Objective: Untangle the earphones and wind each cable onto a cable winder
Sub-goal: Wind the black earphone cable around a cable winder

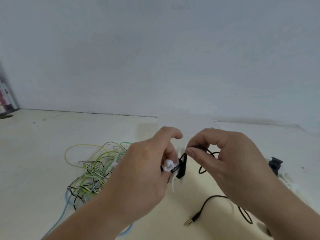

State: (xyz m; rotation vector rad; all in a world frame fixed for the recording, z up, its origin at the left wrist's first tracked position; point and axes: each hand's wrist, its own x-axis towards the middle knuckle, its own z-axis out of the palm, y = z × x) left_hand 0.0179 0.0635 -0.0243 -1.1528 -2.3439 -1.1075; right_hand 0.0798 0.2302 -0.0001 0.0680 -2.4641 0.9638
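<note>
My left hand (147, 168) grips a white cable winder (170, 166) above the table, with black cable wound round its middle (181, 168). My right hand (223, 160) pinches the black earphone cable (210, 152) just right of the winder, between thumb and forefinger. The rest of that cable trails under my right wrist to a gold jack plug (191, 220) lying on the table. To the left lies a tangle of green, light blue and black-and-white earphone cables (93, 170).
A black clip-like object (275, 164) and white winder parts (285, 181) lie at the right, partly behind my right arm. The white table (52, 170) meets a pale wall at the back. A dark object with a label (7, 96) stands at the far left.
</note>
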